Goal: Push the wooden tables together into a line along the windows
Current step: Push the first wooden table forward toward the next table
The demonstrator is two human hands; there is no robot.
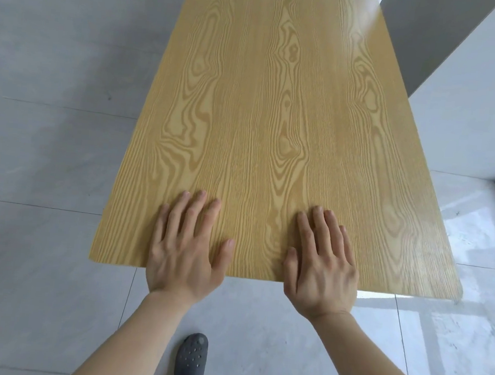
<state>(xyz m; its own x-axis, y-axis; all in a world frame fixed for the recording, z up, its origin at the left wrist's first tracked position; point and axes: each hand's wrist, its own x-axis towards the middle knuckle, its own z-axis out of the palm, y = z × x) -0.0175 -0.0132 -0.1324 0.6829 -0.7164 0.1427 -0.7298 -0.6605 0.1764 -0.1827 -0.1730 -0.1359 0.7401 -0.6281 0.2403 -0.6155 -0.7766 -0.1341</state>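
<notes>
A long wooden table point(277, 106) with light yellow grain stretches away from me, its near short edge right in front of my body. My left hand point(187, 248) lies flat on the top at that near edge, fingers spread, palm down. My right hand point(321, 265) lies flat beside it, a little to the right, also palm down with fingers apart. Neither hand curls around the edge; both rest on the surface. No second table shows in this view.
A white wall block point(469, 96) stands close along the table's right side. Grey floor tiles point(50, 140) spread out to the left. My dark perforated shoe point(191, 359) is on the floor below the near edge. Bright light reflects on the tiles at the right.
</notes>
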